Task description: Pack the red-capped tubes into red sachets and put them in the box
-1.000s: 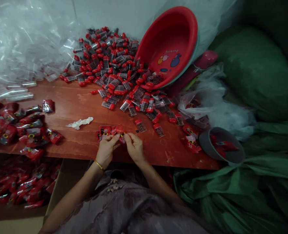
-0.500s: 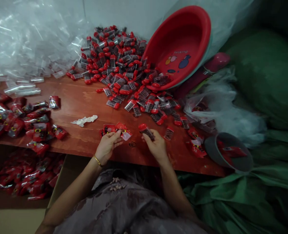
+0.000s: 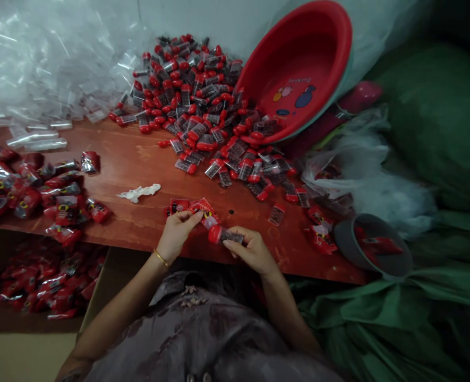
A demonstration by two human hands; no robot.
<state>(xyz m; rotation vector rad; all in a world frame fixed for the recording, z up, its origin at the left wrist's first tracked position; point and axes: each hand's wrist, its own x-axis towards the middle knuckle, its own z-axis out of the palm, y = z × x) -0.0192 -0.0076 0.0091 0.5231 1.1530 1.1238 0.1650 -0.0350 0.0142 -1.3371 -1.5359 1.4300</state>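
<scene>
**Holding a vial beside a red packet**

Sitting at the near edge of the table (image 3: 139, 159). Pinching a red packet (image 3: 207, 212) with the left hand (image 3: 176, 235) — fingers closed narrow on its lower edge, packet lying just above the table edge. Gripping a vial (image 3: 223, 235) with the right hand (image 3: 250, 250), fingers wrapped around its clear body, red cap pointing left and almost touching the packet. Lying flat, this vial, near the front edge of the table, between both hands.

Resting behind — a big heap of vials (image 3: 203, 101), spilling from a tipped red basin (image 3: 302, 58). Lying at the left, filled packets (image 3: 39, 191); a white scrap (image 3: 139, 192) near the middle. Standing at the right, a grey cup (image 3: 372, 249).
</scene>
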